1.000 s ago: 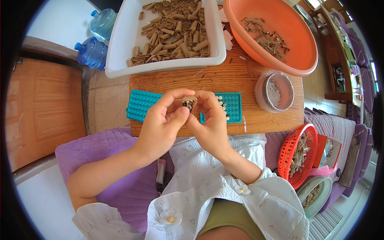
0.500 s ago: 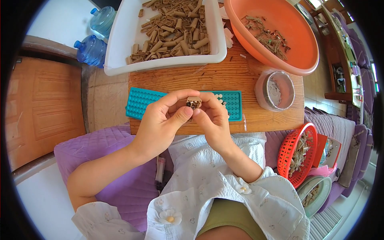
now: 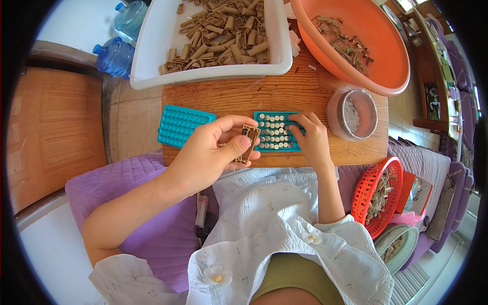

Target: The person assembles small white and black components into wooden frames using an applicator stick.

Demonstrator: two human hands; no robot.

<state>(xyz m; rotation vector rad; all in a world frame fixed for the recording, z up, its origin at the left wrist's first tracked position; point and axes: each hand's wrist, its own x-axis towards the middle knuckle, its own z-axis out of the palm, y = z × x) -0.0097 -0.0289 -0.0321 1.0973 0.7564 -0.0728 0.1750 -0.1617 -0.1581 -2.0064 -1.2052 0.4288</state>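
Note:
My left hand [image 3: 211, 147] grips a small brown plastic housing [image 3: 246, 150], thumb on its face and fingers behind; it is tilted and open on one side, with some shiny metal inside. Over the right end of a teal tray [image 3: 277, 112] is my right hand [image 3: 316, 140], its thumb and fingertips brought together at the tray's contents. Whatever those fingertips pinch is too small to make out. Rows of small round silvery discs [image 3: 274, 131] sit in this tray. Left of it lies a teal tray [image 3: 184, 124] with rows of round hollows, partly behind my left hand.
A white bin [image 3: 213, 76] of brown plastic housings stands at the back, beside an orange basin [image 3: 366, 79] holding small metal-and-plastic pieces. Near the table's right edge is a clear round tub [image 3: 335, 119]. A red basket [image 3: 362, 198] sits to the right of my lap.
My hands have parted. The right hand left the brown housing and moved right to the disc tray; the left keeps the housing, now turned upright, and the discs are uncovered.

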